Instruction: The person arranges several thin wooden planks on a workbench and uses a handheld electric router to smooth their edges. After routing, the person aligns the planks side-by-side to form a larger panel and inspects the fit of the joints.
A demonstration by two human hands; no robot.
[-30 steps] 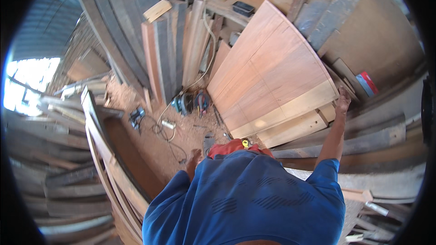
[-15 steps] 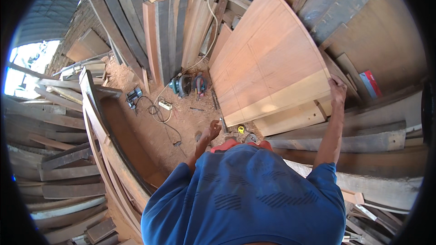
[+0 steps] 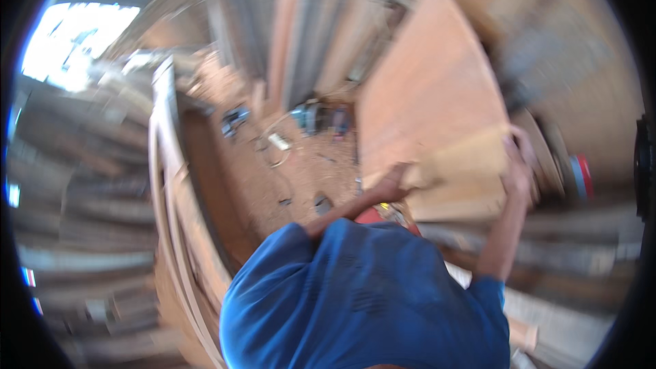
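Observation:
A large wooden panel [image 3: 430,82], made of joined boards with a curved right edge, leans at a slant in front of me. My right hand [image 3: 518,164] grips the panel's lower right corner. At the lower left edge of the panel is my left hand [image 3: 395,181], which overlaps the wood. Blur smears its fingers, so whether it grasps the edge cannot be told. A pale board [image 3: 458,206] shows beneath the panel's lower edge.
Power tools [image 3: 311,117] stand on the sawdust-covered floor, with a white power strip [image 3: 279,141] and cord nearby. Upright planks [image 3: 297,41] lean at the back. A curved wooden frame [image 3: 181,184] runs along my left. Stacked timber lies at both sides.
My left hand has moved right, from beside the panel to its lower edge. My right hand stays at the right corner. The view has swung, shifting the surroundings rightward and blurring them.

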